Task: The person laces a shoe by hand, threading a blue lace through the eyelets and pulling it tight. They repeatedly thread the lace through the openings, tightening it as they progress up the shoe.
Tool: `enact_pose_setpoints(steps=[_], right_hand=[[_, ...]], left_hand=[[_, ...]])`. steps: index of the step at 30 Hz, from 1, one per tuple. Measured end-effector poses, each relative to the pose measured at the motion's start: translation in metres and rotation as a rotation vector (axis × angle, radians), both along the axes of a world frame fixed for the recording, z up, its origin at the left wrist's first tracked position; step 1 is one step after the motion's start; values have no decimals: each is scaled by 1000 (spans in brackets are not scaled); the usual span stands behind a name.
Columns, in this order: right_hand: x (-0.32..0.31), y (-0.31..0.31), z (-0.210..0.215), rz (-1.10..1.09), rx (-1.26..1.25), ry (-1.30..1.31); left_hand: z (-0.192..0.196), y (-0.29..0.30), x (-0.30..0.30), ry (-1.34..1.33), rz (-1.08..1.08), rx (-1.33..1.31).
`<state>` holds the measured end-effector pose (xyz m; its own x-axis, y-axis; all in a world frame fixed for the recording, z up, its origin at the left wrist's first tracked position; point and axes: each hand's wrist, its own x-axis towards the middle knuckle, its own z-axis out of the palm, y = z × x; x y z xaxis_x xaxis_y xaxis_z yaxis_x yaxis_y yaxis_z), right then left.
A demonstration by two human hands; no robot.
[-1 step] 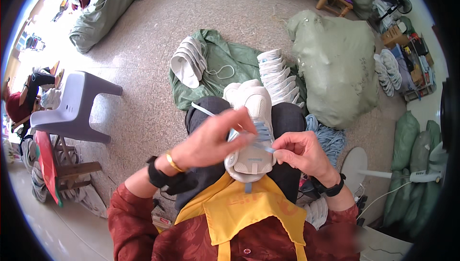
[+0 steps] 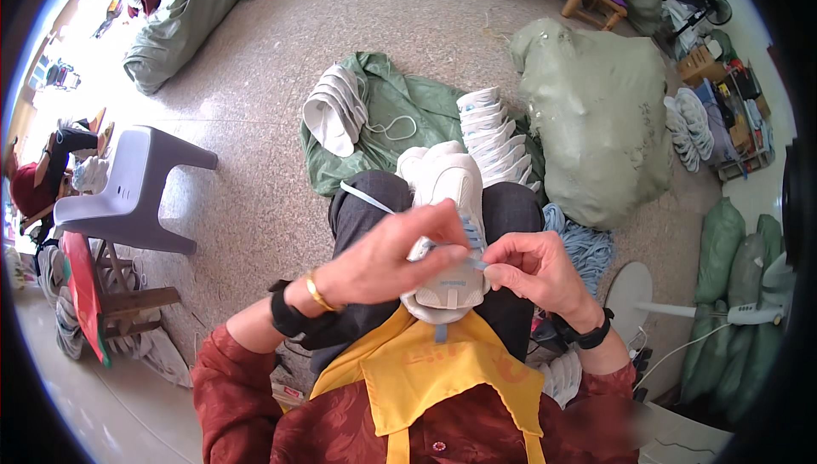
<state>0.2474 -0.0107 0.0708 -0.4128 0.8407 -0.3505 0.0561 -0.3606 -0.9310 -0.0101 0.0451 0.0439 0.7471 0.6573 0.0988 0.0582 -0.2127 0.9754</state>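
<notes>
A white sneaker lies between my knees, toe pointing away from me and tongue toward me. Pale blue lace crosses its upper part. My left hand is over the shoe's left side, thumb and fingers pinched on the lace. Close by on the right, my right hand pinches the lace between thumb and forefinger. One lace end hangs over my left knee. The left fingers partly cover the eyelets. More white shoes stand just beyond.
A row of white shoes and a stack of white shoe uppers lie on a green sheet. Blue laces heap by my right knee. A large sack stands right, a grey plastic chair left. Another person sits far left.
My left hand has shifted slightly right, closer to my right hand. The right hand and the shoe stay nearly where they were.
</notes>
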Motion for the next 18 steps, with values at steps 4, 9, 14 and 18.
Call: enact_pose_setpoints(steps=[4,9,14,18], right_hand=[[-1,-2,4,-19,13,-38],[36,-21,-10,-60,0,-141],[79,-48,-36,-155,7,-145],[95,-62,-41,-182,-25,-172]], left_hand=[[0,-9,14,-48,-14,-96],[6,-5,-11,-273,151,-472],[0,1,-44,-323,286,-562],[0,4,-53,-402,395,-509]])
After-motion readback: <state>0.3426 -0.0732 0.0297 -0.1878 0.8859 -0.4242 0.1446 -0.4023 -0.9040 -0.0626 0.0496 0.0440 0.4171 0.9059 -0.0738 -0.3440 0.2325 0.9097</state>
